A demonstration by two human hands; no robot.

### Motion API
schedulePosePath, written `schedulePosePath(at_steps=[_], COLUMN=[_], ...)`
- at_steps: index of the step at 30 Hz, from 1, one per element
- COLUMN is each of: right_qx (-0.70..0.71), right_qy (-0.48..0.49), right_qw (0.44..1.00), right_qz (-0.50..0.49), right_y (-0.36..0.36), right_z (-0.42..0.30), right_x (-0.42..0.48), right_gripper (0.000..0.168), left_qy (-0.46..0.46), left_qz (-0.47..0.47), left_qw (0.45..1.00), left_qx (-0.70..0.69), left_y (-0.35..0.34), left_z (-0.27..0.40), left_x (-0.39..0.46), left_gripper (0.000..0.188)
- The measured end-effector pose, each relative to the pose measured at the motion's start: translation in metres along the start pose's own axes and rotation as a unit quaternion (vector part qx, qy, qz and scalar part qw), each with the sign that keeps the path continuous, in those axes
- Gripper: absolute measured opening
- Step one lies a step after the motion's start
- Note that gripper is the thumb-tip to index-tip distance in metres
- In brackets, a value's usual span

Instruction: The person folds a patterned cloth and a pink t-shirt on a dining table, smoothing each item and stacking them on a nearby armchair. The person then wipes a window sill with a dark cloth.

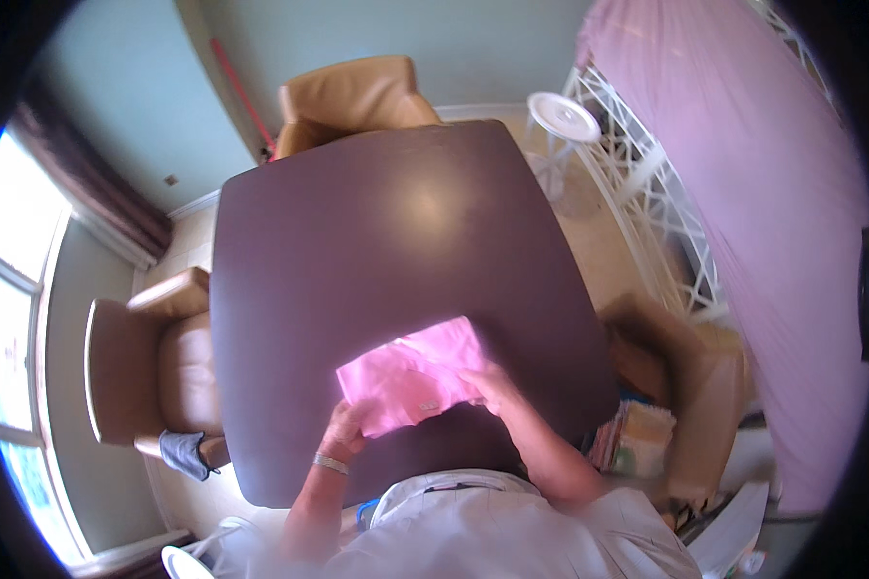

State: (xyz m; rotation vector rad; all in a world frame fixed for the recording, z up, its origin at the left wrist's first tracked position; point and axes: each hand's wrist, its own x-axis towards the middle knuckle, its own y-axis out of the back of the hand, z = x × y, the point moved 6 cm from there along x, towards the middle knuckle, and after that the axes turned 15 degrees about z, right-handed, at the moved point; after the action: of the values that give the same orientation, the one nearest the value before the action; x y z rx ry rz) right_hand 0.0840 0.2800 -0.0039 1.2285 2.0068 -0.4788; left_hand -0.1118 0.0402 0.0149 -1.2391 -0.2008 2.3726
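A pink cloth point(413, 376), roughly rectangular with a small pale label near its close edge, is held over the near part of a dark brown table point(376, 246). My left hand point(349, 428) grips its lower left corner, thumb on top. On the other side, my right hand point(489, 387) pinches the right edge. Fingers under the cloth are hidden. Whether its middle rests on the tabletop or hangs just above it, I cannot tell.
Tan leather chairs stand at the far side point(355, 98), left point(188, 362) and right point(702, 391) of the table. A grey cloth point(182, 452) drapes over the left chair's arm. Books point(637, 438) are stacked at the right. A white stool point(563, 116) stands beyond, beside a pink-covered rack point(739, 181).
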Motion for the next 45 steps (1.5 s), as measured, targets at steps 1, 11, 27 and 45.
schedulePosePath(at_steps=[1, 11, 27, 45], right_qx=[0.034, 0.188, 0.28, -0.094], right_qy=[-0.002, 0.08, 0.146, -0.01], right_qw=[0.999, 0.977, 0.867, 0.904], right_qz=[-0.019, 0.059, 0.385, 0.416], right_y=[0.004, 0.114, 0.517, 0.645], right_z=[0.003, -0.005, 0.175, 0.351], right_x=[-0.002, -0.059, -0.184, -0.124], right_gripper=[0.028, 0.032, 0.054, 0.081], left_qy=[-0.011, 0.018, 0.154, 0.241], left_qz=[-0.001, -0.123, -0.411, -0.274], left_qw=[1.0, 0.98, 0.825, 0.771], left_qx=[0.007, 0.153, 0.355, 0.522], left_y=[-0.006, -0.125, -0.409, -0.361], left_z=[0.003, 0.005, -0.326, -0.511], left_x=[-0.003, -0.028, -0.099, -0.079], left_gripper=[0.025, 0.047, 0.046, 0.053])
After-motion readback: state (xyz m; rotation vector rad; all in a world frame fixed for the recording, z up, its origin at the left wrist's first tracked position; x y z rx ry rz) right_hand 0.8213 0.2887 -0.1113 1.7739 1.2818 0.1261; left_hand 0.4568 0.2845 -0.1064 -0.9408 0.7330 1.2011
